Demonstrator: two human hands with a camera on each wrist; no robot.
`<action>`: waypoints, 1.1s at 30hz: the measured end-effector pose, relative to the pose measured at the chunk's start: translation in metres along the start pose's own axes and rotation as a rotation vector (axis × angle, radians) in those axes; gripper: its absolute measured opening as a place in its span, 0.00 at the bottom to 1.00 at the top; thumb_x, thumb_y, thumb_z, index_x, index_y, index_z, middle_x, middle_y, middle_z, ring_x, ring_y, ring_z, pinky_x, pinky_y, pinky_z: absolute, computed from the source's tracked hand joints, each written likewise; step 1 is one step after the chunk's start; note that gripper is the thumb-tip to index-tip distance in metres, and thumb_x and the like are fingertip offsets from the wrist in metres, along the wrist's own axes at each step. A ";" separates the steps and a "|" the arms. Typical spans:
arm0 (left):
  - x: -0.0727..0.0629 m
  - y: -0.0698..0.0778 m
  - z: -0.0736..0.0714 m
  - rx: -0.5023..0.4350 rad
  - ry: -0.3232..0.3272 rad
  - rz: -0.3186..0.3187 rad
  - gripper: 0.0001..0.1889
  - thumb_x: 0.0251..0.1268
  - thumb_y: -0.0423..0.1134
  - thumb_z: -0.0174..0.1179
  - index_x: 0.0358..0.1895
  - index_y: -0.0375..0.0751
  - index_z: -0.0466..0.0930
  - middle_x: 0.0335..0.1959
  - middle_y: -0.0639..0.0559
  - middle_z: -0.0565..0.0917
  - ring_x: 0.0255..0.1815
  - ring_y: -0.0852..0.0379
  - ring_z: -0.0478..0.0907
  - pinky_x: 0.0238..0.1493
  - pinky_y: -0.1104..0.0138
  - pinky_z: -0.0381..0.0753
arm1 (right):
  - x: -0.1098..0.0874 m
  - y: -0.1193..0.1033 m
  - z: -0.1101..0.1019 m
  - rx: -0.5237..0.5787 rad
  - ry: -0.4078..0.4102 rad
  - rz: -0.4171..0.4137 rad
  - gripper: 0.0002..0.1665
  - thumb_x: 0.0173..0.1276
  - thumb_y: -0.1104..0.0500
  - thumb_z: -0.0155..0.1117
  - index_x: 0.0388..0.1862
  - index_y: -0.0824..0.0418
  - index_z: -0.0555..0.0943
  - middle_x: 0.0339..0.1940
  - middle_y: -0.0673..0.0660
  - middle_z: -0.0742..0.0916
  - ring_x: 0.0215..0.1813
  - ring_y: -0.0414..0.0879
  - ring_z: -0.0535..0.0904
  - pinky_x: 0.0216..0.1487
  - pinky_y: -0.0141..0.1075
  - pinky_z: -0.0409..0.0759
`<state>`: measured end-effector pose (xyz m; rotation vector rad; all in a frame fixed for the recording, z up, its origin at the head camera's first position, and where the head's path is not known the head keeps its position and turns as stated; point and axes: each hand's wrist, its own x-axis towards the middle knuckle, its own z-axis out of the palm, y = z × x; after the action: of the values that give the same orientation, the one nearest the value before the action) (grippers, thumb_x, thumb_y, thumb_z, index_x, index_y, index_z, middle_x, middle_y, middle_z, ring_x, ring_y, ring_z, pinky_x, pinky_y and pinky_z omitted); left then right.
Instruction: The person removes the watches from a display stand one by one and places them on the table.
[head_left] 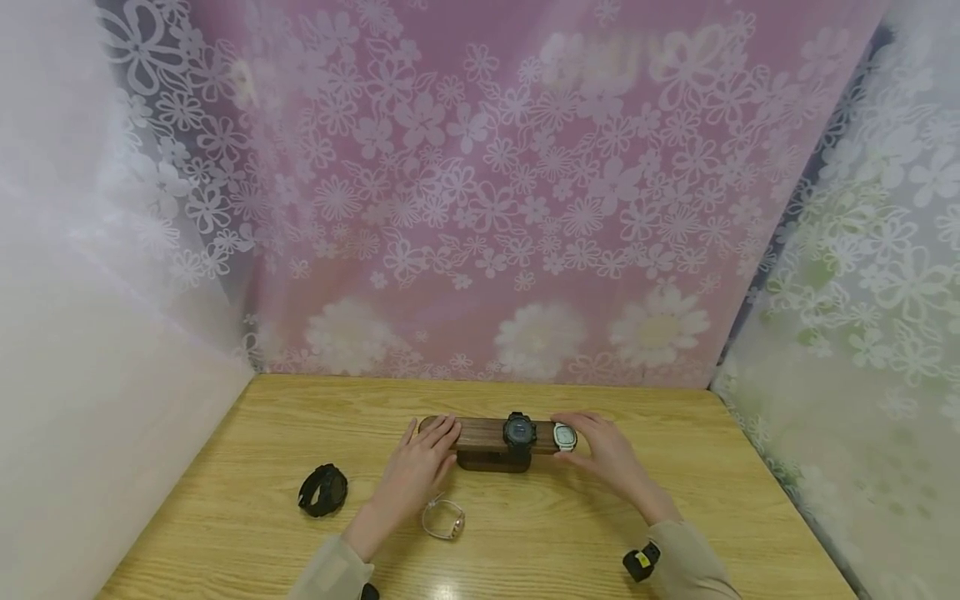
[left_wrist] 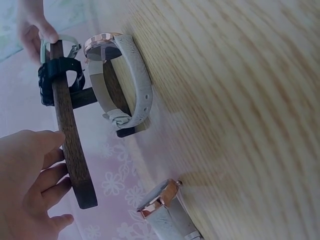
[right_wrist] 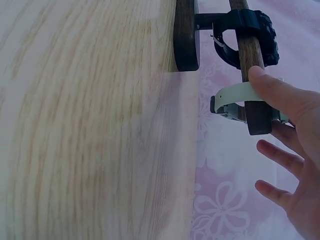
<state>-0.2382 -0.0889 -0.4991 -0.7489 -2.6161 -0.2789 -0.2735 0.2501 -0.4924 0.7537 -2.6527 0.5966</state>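
A dark wooden watch stand (head_left: 480,433) holds a black digital watch (head_left: 520,429) right of centre on its bar and a watch with a pale strap (head_left: 565,437) at the right end. My left hand (head_left: 416,462) rests on the bar's left end, fingers laid across the top, thumb by the front edge. With thumb and forefinger, my right hand (head_left: 603,450) pinches the pale-strapped watch against the bar; its other fingers (right_wrist: 280,157) spread away. In the left wrist view, a rose-gold watch with a white strap (left_wrist: 142,82) sits on the table in front of the stand.
Another black watch (head_left: 324,490) lies on the wooden table (head_left: 555,542) to the left. A second rose-gold watch (left_wrist: 167,197) shows low in the left wrist view. Flowered pink cloth (head_left: 480,208) hangs behind the table, with pale sheets at both sides.
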 end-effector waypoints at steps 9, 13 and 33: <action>-0.001 0.001 0.001 -0.029 0.027 0.022 0.26 0.73 0.42 0.63 0.70 0.38 0.75 0.71 0.42 0.75 0.72 0.46 0.72 0.72 0.40 0.66 | -0.014 0.015 -0.011 -0.064 0.045 0.044 0.38 0.55 0.52 0.81 0.66 0.56 0.80 0.59 0.60 0.85 0.60 0.61 0.80 0.56 0.61 0.81; -0.002 0.000 0.002 -0.032 0.043 0.020 0.26 0.72 0.42 0.64 0.70 0.37 0.75 0.71 0.43 0.74 0.72 0.46 0.72 0.72 0.40 0.66 | -0.021 0.016 -0.016 -0.089 0.074 0.037 0.38 0.55 0.51 0.82 0.65 0.57 0.80 0.57 0.58 0.87 0.58 0.59 0.82 0.55 0.61 0.81; -0.001 -0.001 0.004 -0.037 0.039 0.022 0.27 0.72 0.43 0.63 0.70 0.38 0.74 0.71 0.42 0.74 0.72 0.45 0.71 0.72 0.41 0.66 | -0.039 -0.010 -0.031 -0.261 0.183 -0.224 0.42 0.52 0.50 0.82 0.66 0.59 0.79 0.48 0.55 0.88 0.54 0.56 0.82 0.53 0.59 0.81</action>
<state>-0.2390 -0.0890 -0.5037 -0.7758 -2.5715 -0.3324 -0.2311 0.2735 -0.4789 0.8564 -2.3750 0.2413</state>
